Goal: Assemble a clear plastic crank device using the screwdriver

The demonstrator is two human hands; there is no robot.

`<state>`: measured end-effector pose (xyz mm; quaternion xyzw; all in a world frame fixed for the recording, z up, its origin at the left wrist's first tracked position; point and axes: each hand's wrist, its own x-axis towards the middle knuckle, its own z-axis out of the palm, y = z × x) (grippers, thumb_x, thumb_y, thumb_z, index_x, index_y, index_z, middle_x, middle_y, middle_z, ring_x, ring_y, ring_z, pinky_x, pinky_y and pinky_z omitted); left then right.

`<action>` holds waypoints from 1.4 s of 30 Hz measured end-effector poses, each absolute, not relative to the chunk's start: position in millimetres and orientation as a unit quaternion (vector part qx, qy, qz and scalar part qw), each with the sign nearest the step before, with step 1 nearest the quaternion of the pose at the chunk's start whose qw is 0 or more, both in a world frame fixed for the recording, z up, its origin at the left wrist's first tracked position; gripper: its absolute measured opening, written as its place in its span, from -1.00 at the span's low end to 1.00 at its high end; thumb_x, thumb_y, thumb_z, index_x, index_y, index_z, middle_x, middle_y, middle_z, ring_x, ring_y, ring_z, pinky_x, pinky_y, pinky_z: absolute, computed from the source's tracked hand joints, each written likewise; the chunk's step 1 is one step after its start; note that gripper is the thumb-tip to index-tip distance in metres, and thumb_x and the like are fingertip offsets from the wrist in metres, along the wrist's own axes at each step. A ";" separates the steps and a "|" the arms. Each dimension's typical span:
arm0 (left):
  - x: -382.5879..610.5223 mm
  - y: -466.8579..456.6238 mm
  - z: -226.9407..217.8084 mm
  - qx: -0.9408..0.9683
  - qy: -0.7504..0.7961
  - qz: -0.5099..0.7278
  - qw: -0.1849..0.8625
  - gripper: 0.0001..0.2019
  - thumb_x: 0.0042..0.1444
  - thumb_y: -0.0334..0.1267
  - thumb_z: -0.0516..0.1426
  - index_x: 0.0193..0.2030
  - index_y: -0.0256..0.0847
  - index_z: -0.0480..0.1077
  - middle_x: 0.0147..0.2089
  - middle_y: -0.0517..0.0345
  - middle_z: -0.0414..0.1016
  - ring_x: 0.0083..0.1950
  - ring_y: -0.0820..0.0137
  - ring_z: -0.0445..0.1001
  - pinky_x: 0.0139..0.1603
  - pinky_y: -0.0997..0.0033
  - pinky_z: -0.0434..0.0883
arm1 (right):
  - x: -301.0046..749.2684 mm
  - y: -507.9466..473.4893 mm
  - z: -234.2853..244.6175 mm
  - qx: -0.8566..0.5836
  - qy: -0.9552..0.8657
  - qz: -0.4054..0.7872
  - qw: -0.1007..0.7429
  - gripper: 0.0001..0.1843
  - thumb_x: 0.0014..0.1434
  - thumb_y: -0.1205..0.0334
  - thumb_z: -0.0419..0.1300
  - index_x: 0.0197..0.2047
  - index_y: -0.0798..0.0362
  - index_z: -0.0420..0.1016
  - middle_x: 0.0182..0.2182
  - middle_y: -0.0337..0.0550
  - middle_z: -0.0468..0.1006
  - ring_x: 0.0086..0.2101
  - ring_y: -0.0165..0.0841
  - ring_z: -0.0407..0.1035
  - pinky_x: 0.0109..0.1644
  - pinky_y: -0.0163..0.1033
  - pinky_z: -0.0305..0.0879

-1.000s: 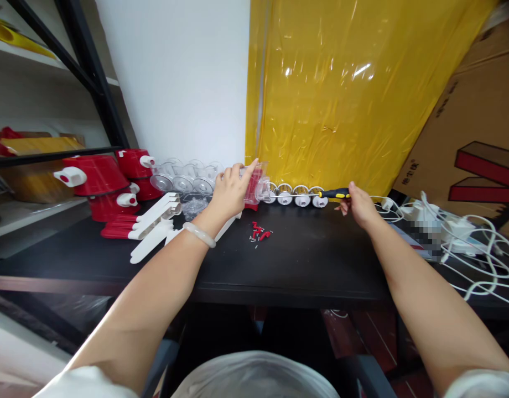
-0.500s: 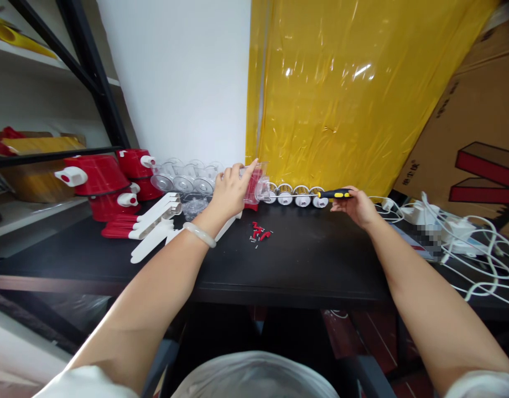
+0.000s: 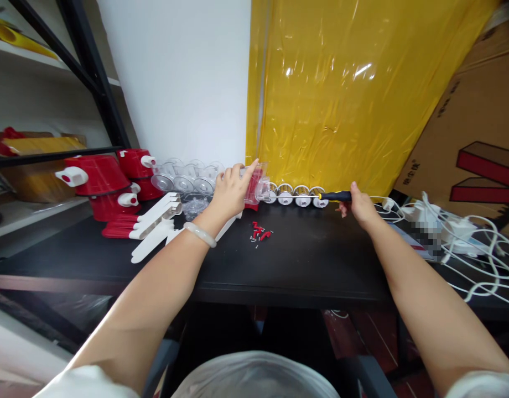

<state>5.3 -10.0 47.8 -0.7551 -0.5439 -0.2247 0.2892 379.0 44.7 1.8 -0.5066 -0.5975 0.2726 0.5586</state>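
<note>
Screwdriver (image 3: 337,196) handle grasped in right hand (image 3: 360,206), left hand (image 3: 230,192) clasping clear-and-red plastic part (image 3: 253,188)

Got a messy tangle of white cables and plug blocks (image 3: 462,242) on my right, a big brown cardboard box (image 3: 449,132) behind it, glossy yellow plastic sheeting (image 3: 321,99) straight ahead, black metal shelf frame (image 3: 88,66) to my left.

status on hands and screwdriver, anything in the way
Left hand holding red-and-clear part. Right hand on screwdriver, shaft aimed at part. No visible obstruction; red pieces apart from hands.
</note>
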 end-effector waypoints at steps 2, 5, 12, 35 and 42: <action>5.1 -10.0 48.1 -0.754 -0.546 -0.224 0.288 0.03 -0.03 -0.46 0.17 0.49 -0.05 -0.34 0.29 -0.19 0.12 0.16 0.03 0.23 0.09 0.07 0.23 | 377.1 45.6 1.8 -0.480 -0.592 0.316 0.565 -0.35 0.12 -0.46 -0.10 -0.48 -0.03 0.31 -0.76 -0.19 0.36 -0.72 -0.31 0.30 -0.55 -0.16 0.33; 4.8 -9.6 48.2 -0.752 -0.548 -0.223 0.291 0.03 -0.04 -0.48 0.16 0.49 -0.04 -0.34 0.28 -0.19 0.13 0.15 0.03 0.23 0.09 0.08 0.23 | 375.2 45.7 2.0 -0.425 -0.594 0.380 0.568 -0.47 0.08 -0.37 -0.02 -0.32 -0.04 0.29 -0.66 -0.22 0.47 -0.67 -0.28 0.37 -0.51 -0.16 0.34; 4.5 -9.9 48.3 -0.748 -0.551 -0.216 0.301 0.03 -0.03 -0.48 0.16 0.49 -0.05 -0.36 0.27 -0.19 0.14 0.14 0.05 0.24 0.07 0.10 0.24 | 376.2 44.5 2.5 -0.385 -0.603 0.406 0.569 -0.62 -0.04 -0.13 0.18 -0.29 -0.05 0.27 -0.62 -0.28 0.47 -0.62 -0.32 0.39 -0.42 -0.14 0.39; 5.4 -9.6 47.2 -0.755 -0.538 -0.237 0.291 0.00 -0.01 -0.46 0.14 0.48 -0.03 -0.34 0.31 -0.16 0.11 0.17 0.03 0.22 0.13 0.06 0.20 | 376.2 42.8 -0.6 -0.539 -0.550 0.355 0.530 -0.44 0.22 -0.27 0.03 -0.63 -0.08 0.16 -0.91 -0.37 0.03 -0.86 -0.46 -0.02 -0.44 -0.13 0.50; 7.3 -12.0 48.2 -0.756 -0.535 -0.236 0.295 -0.04 -0.01 -0.50 0.11 0.48 -0.05 -0.28 0.30 -0.15 0.12 0.17 0.05 0.22 0.11 0.08 0.22 | 371.4 42.8 5.3 -0.454 -0.520 0.451 0.565 -0.67 0.21 -0.12 0.07 -0.31 -0.02 0.36 -0.60 -0.18 0.52 -0.62 -0.32 0.42 -0.42 -0.16 0.46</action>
